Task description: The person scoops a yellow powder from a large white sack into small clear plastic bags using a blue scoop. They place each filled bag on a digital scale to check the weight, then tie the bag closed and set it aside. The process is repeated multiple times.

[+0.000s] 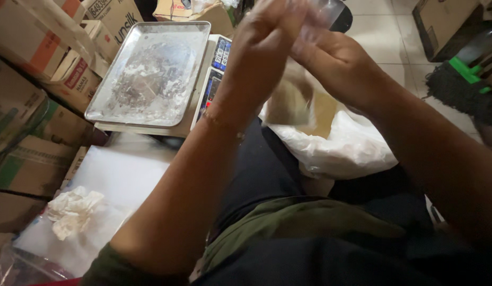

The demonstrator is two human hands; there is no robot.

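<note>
Between both raised hands, a small clear bag (291, 100) of tan powder hangs with its long axis vertical, mouth end up. Left hand (262, 47) and right hand (336, 61) pinch its top, fingers closed on the plastic. Below the grip lies a white sack (346, 151); left of it, a scale (214, 79) carrying a metal tray (150, 74).

Bare forearms lead to the left hand (262, 47) and right hand (336, 61); a thin chain bracelet (220, 123) circles the left wrist, above an olive-green shirt (288, 222) and dark trousers (262, 169).
</note>
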